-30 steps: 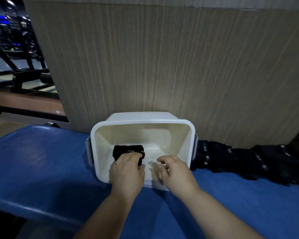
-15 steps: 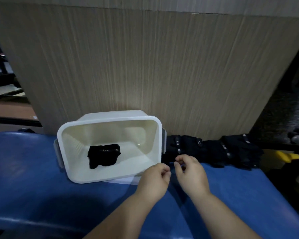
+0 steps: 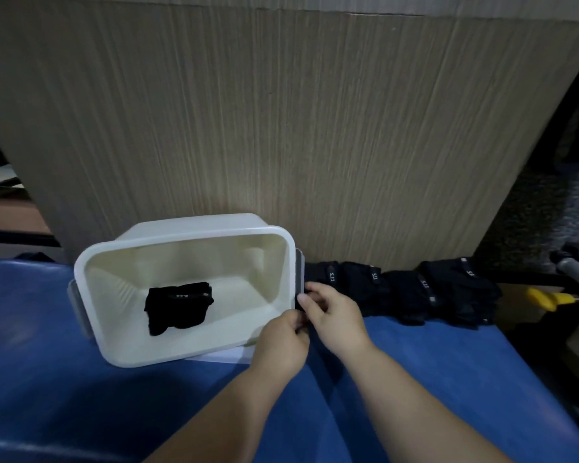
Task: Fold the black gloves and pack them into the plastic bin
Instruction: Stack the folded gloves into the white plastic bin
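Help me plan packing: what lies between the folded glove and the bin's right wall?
Bare bin floor, by the head view: nothing lies between the folded glove and the right wall.

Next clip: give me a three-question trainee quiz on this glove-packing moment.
1. How many gloves lie in the bin?
2. True or false: the loose gloves lie left of the bin.
3. The left hand and right hand both pinch: A) the bin's clip; B) the end glove beside the bin; C) a yellow tool.
Key: 1. One, the folded glove. 2. False, they lie to its right. 3. B.
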{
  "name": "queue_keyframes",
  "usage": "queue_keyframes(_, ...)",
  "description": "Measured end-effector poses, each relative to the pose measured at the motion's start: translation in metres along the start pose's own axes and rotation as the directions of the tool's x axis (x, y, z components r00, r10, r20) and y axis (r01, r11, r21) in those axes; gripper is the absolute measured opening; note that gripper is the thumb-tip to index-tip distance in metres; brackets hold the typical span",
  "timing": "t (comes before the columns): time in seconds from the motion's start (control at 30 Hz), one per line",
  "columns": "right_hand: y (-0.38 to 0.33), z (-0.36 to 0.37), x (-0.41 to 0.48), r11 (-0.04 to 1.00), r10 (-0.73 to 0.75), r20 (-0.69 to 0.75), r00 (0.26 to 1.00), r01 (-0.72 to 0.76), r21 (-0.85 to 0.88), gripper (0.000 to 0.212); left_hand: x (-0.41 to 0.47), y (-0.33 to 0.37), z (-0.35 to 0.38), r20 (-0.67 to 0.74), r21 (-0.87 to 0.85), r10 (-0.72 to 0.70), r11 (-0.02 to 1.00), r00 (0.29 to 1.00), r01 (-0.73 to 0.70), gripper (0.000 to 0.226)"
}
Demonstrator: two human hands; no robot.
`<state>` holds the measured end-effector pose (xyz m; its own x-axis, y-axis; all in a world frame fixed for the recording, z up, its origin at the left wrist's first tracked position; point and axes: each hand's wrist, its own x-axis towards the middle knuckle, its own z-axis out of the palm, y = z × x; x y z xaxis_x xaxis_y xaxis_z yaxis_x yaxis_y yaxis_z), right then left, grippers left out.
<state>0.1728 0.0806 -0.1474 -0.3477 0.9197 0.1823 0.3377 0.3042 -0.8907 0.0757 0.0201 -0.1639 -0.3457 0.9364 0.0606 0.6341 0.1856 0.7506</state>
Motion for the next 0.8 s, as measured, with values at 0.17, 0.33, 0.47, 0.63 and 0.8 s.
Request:
queue_keyframes(0.17, -0.003, 0.011, 0.012, 0.999, 0.03, 0.054, 0.998, -0.031, 0.022, 0.04, 0.003, -0.006, -0.006, -0.023, 0.019, 0.004, 1.0, 1.0, -0.004, 0.025)
queue_keyframes(0.33, -0.003, 0.023, 0.021, 0.999, 0.03, 0.075, 0.997, -0.026, -0.046, 0.042, 0.007, -0.01, -0.012, -0.027, 0.035, -0.006, 0.999, 1.0, 0.007, 0.02)
queue_keyframes(0.47, -0.008, 0.025, 0.022, 0.998, 0.022, 0.065, 0.998, -0.018, -0.06, 0.037, 0.007, -0.013, -0.016, -0.025, 0.036, -0.027, 0.999, 0.999, 0.028, 0.014)
queue_keyframes(0.63, -0.005, 0.011, 0.019, 0.993, 0.022, -0.05, 0.999, -0.027, -0.117, 0.031, 0.007, -0.014, -0.013, -0.013, -0.097, -0.058, 0.994, 0.998, 0.056, 0.028)
queue_keyframes(0.8, 0.004, -0.003, 0.016, 0.964, -0.016, -0.138, 0.99, -0.021, -0.264, 0.03, 0.008, -0.005, -0.003, -0.005, -0.168, -0.068, 0.984, 0.998, 0.067, 0.042)
